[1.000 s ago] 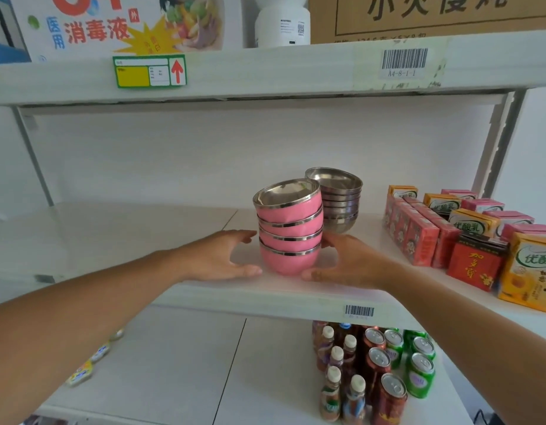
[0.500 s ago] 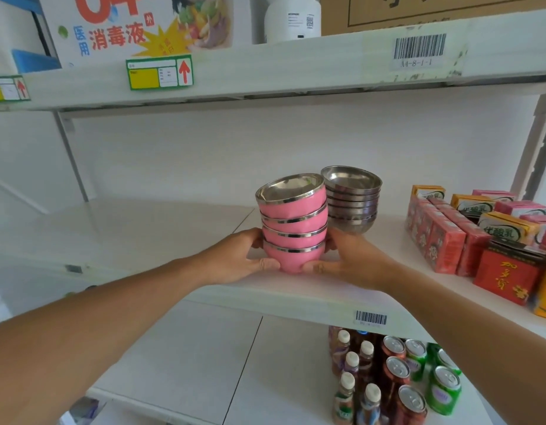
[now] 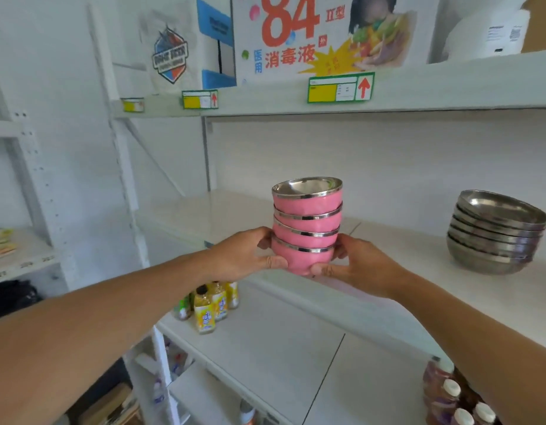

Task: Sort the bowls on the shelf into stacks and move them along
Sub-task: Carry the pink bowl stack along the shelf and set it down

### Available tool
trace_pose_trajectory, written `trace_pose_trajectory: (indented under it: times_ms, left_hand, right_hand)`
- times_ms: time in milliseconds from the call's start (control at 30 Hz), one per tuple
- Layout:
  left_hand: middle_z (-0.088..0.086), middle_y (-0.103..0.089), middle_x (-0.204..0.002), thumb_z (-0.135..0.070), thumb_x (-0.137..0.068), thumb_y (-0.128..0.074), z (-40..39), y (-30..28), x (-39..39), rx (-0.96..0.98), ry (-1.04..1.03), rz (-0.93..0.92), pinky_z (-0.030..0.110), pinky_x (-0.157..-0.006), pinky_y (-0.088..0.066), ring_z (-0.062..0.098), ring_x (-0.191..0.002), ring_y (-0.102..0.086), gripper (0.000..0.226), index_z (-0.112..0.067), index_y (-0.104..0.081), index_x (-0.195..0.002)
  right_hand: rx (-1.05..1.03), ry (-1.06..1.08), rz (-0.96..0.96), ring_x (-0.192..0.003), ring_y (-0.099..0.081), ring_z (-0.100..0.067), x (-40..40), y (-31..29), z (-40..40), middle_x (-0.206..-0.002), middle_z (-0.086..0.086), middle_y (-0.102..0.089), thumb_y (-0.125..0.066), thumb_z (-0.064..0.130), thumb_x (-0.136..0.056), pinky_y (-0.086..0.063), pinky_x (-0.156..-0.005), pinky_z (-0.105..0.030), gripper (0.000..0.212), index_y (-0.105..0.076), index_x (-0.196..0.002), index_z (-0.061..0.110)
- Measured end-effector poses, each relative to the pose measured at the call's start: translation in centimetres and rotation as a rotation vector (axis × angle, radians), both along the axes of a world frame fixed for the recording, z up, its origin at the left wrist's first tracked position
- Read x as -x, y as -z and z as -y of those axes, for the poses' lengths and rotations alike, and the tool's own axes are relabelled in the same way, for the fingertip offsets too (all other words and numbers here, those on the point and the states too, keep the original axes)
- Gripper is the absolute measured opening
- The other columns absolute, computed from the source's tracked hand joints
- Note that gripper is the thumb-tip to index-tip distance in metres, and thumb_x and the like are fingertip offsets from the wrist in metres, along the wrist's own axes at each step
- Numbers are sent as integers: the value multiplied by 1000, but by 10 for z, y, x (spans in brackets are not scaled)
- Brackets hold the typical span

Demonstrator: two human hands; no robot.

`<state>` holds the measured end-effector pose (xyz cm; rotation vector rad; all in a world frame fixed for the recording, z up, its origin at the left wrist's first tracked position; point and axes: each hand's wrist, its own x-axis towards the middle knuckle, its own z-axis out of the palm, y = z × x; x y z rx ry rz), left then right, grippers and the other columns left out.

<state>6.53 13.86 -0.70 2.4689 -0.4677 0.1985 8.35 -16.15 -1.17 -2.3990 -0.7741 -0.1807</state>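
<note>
Pink bowls, base behind fingers

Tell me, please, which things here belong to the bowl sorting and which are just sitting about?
Job: pink bowl stack, held by left hand and right hand; steel bowl stack on the shelf.
Bystanders: yellow drink bottles, disinfectant box, price tags.

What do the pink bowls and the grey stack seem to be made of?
Pink bowls: shiny metal insides and rims, likely steel, in a glossy pink shell, plastic or enamel, unclear. Grey stack: bare metal throughout, probably stainless steel, with dull reflections.
</note>
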Motion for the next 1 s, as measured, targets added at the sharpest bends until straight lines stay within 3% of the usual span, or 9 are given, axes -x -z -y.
trace_pose_trajectory:
  times_ms: [33,167,267,433,567,767,867,1000]
  left_hand:
    - [-10,-70,-130,-55,-91,-83,-18,-2,3,-4,-10,4,13,-98,-46,1,-122,-63,66,-23,-61,-144]
    - [-18,-68,-131,-73,-83,-79,-88,-10,12,4,-37,-5,12,-94,-46,-9,-121,-61,77,-32,-59,-145]
    - [-26,-68,-123,-79,-75,-77,-136,-12,14,43,-71,-3,12,-95,-47,-14,-116,-62,69,-43,-59,-131]
    - [-10,-70,-135,-65,-85,-84,-200,-10,10,53,-98,-9,32,-112,-51,9,-128,-65,74,-30,-60,-145]
    - [-5,-72,-138,-56,-88,-86,-233,-6,-1,79,-103,-24,39,-118,-51,13,-130,-66,72,-23,-61,-148]
    - [-3,-73,-138,-55,-86,-85,-253,-10,-39,97,-100,-22,42,-119,-51,15,-130,-68,73,-20,-63,-146]
    - [-4,-74,-136,-62,-79,-82,-256,-14,-63,102,-99,-15,39,-118,-51,12,-128,-69,78,-21,-65,-143]
    - [-5,-76,-133,-45,-90,-87,-254,-19,-102,109,-107,-40,37,-118,-51,10,-126,-70,58,-20,-68,-139]
  right_hand:
    - [4,-20,-4,-103,-64,5,-1,-1,-18,-112,23,-69,-70,81,-76,-48,-83,-15,67,-58,-125,36]
    - [12,-81,-17,-102,-64,9,-5,-7,-88,-112,27,-68,-68,79,-78,-48,-86,-16,61,-57,-124,40]
    - [-3,-96,-30,-103,-65,8,-11,-11,-138,-114,21,-72,-71,77,-77,-49,-90,-20,64,-62,-125,35]
    - [60,-114,-24,-108,-67,-7,-27,-18,-205,-119,13,-73,-76,73,-79,-54,-97,-28,70,-64,-131,28]
    - [86,-124,-30,-106,-66,-2,-46,-17,-241,-116,19,-71,-76,75,-77,-52,-93,-22,66,-63,-128,34]
    - [89,-152,-38,-107,-68,-8,-87,-20,-264,-119,13,-73,-72,77,-77,-57,-101,-36,75,-65,-134,28]
    - [89,-178,-34,-105,-68,-9,-118,-22,-268,-117,13,-73,-75,70,-83,-57,-101,-38,66,-64,-133,28]
    - [84,-185,-46,-108,-68,-16,-165,-25,-267,-119,6,-74,-81,63,-87,-57,-102,-41,63,-64,-135,25]
